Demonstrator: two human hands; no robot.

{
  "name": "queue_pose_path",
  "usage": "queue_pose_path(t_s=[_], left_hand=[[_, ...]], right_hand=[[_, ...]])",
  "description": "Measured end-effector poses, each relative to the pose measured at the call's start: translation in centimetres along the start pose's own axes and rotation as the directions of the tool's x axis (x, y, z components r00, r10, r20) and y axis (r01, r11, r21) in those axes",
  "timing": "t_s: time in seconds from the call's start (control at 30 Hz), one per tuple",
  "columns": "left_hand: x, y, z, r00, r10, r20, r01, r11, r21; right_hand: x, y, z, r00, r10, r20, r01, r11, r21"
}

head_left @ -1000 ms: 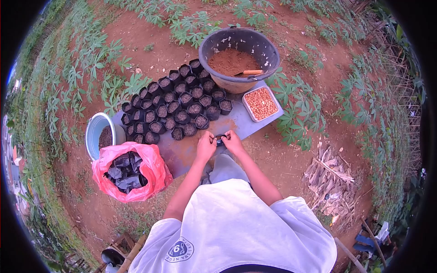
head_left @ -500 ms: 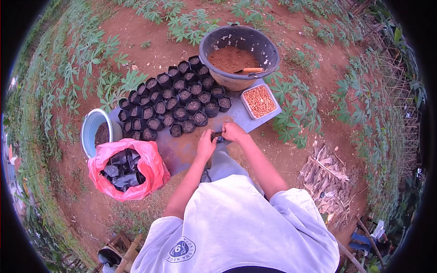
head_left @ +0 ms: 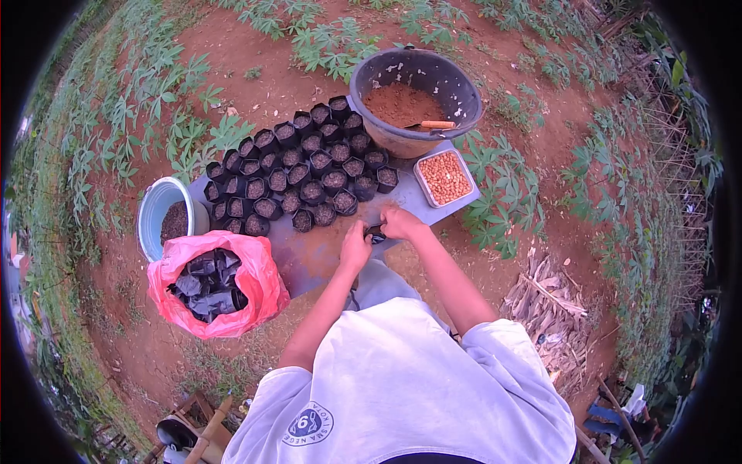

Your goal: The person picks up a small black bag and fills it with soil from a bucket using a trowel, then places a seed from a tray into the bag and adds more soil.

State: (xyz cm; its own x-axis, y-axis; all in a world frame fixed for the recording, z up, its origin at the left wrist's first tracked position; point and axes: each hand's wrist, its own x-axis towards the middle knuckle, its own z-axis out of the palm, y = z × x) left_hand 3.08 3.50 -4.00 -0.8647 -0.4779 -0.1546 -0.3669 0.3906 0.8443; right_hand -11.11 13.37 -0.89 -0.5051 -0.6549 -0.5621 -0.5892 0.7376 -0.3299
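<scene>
Black plastic bag (head_left: 376,233) sits pinched between my left hand (head_left: 356,247) and right hand (head_left: 400,223), with soil-filled bags (head_left: 312,192) ahead-left of my grip, orange kernels (head_left: 445,179) ahead-right, and a shirt badge (head_left: 309,423) behind it reading "9", "KOTA" and "SMA NEGE".

Outdoors, reddish-brown bare soil (head_left: 232,50) forms the floor. Green leafy plants (head_left: 154,89) crowd the left side, and more grow at the far edge and on the right. A grey table (head_left: 309,259), smeared with brown, stands in the middle. Dry leaves (head_left: 545,301) lie heaped at right; wooden poles (head_left: 209,429) sit at near left. Soft, even daylight covers everything.
</scene>
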Motion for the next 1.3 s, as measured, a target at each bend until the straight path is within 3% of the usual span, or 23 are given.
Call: queue_pose_path(t_s=[0.07,0.1,0.17,0.27,0.37,0.5,0.6,0.67,0.77,0.9,1.03,1.3], left_hand=[[0.0,-0.3,-0.1,1.000,0.004,-0.022,-0.004,1.000,-0.009],[0.1,-0.4,-0.1,0.999,0.010,-0.041,-0.011,1.000,-0.018],[0.1,-0.3,-0.4,0.999,-0.017,-0.035,0.016,0.999,-0.039],[0.1,-0.4,-0.3,0.997,-0.070,-0.032,0.068,0.996,-0.065],[-0.1,-0.4,-0.2,0.991,-0.126,-0.034,0.123,0.989,-0.083],[0.0,-1.6,0.8,0.987,-0.154,-0.036,0.146,0.973,-0.177],[0.2,-2.6,1.5,0.991,-0.131,-0.021,0.124,0.970,-0.211],[0.4,-3.5,1.9,0.994,-0.107,-0.010,0.100,0.959,-0.266],[0.5,-4.1,1.9,0.997,-0.075,0.013,0.075,0.931,-0.358],[0.7,-4.7,2.3,1.000,-0.023,0.020,0.030,0.896,-0.442],[0.8,-4.6,2.1,0.999,-0.022,0.048,0.042,0.878,-0.477],[0.0,-4.8,1.1,0.978,-0.131,0.165,0.204,0.784,-0.586]], right_hand=[[-1.3,1.4,1.0,0.965,-0.058,-0.256,0.133,0.950,0.283],[-2.0,1.7,1.4,0.965,-0.060,-0.255,0.133,0.951,0.280],[-3.7,2.0,2.3,0.964,0.085,-0.251,0.066,0.840,0.538],[-3.1,3.2,6.2,0.938,0.101,-0.331,0.112,0.817,0.565],[-2.6,2.2,7.0,0.932,0.190,-0.308,0.065,0.750,0.658],[-2.1,1.4,8.6,0.907,0.156,-0.391,0.119,0.795,0.594],[-1.7,0.9,9.7,0.887,0.191,-0.420,0.179,0.696,0.695],[-1.1,0.7,10.4,0.874,0.225,-0.431,0.272,0.507,0.817],[-1.1,0.3,10.4,0.866,0.232,-0.442,0.317,0.428,0.846],[-1.5,0.2,9.7,0.889,0.231,-0.394,0.261,0.452,0.853],[-1.5,0.5,9.6,0.884,0.220,-0.412,0.315,0.371,0.873],[-2.0,1.1,10.6,0.893,0.210,-0.398,0.300,0.381,0.875]])
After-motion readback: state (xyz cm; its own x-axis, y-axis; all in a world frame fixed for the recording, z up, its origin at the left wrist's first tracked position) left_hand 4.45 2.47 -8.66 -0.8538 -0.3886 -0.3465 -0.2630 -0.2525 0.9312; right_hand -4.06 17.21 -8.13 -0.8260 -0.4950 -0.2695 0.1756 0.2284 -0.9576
